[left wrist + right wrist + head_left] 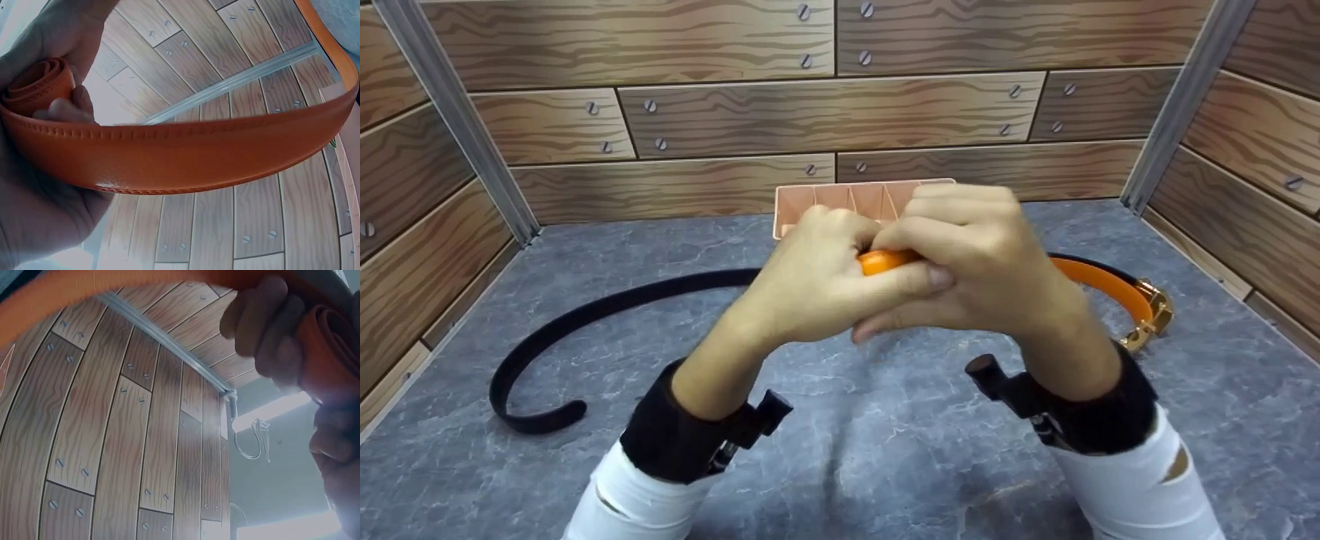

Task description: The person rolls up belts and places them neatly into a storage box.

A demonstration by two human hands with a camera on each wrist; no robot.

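Note:
A belt, black on one face and orange on the other, is coiled at one part into a small orange roll [887,261] between both hands. My left hand [821,289] grips the roll from the left, its thumb stretched across the near side. From the right, my right hand [975,259] holds the same roll with bent fingers. A stitched orange strap [197,152] sweeps away from the coil in the left wrist view. On the table lie a black tail [615,306] curving left and an orange stretch with a gold buckle [1155,307] at right. The hands hide how these parts join.
Behind the hands, a pink compartment tray [795,206] stands by the back wall, partly covered. Wood-patterned panels [735,116] enclose the grey marbled table [780,480] at the back and both sides.

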